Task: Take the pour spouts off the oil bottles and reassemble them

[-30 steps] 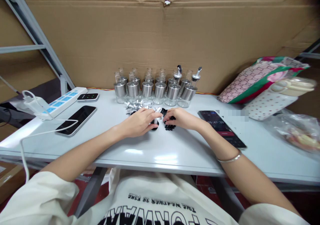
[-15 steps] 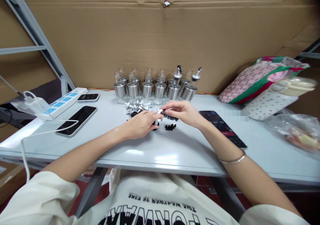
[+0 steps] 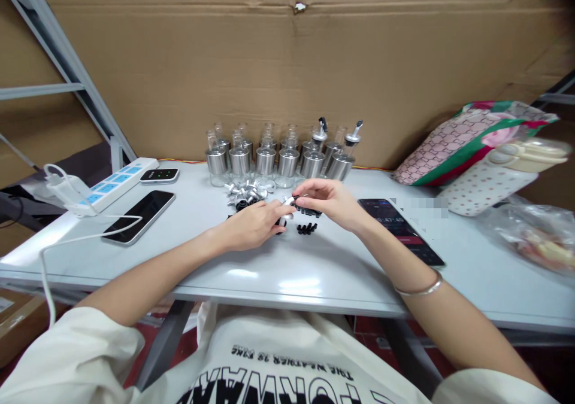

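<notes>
My left hand (image 3: 254, 224) is closed around a silver bottle pourer (image 3: 288, 203), its black stopper partly showing below the fingers. At the pourer's spout tip, my right hand (image 3: 326, 200) pinches a small black cap (image 3: 295, 199), mostly covered by the fingertips. Behind my left hand lies a heap of silver pourer tops (image 3: 246, 192), with black stoppers (image 3: 242, 204) at its near side. Small black caps (image 3: 306, 228) sit in a cluster below my right hand, and more black pieces (image 3: 309, 210) lie partly under it.
Several glass bottles with steel sleeves (image 3: 265, 160) stand in rows at the back, two fitted with pourers. A phone (image 3: 402, 230) lies at right, near a spotted bottle (image 3: 485, 179) and a plastic bag (image 3: 539, 236). At left are another phone (image 3: 141, 217) and a power strip (image 3: 117, 182).
Both hands stay in nearly the same place, still meeting at the pourer's tip. The right fingers have shifted very slightly.
</notes>
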The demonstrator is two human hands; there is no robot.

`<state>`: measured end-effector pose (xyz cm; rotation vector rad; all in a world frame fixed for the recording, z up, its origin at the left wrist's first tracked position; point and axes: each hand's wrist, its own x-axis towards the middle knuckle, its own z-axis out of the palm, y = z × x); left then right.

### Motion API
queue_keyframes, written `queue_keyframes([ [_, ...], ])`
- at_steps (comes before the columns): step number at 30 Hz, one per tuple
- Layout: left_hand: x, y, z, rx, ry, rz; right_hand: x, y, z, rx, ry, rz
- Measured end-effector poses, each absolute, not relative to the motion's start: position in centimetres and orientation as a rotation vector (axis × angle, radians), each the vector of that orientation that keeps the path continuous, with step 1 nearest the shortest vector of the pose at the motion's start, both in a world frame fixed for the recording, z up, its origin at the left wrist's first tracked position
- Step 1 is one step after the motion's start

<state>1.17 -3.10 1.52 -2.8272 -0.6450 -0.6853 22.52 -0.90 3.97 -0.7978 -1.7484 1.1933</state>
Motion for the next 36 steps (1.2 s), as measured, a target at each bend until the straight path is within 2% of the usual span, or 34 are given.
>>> queue_keyframes([
  [14, 1.17, -2.96, 1.51, -2.773, -0.528, -0.838, 22.19, -1.23, 4.1, -0.812, -1.623, 1.176],
  [36, 1.11, -2.83, 0.72, -2.785, -0.419, -0.652, 21.86, -1.66, 4.46, -0.747, -1.68, 1.292],
])
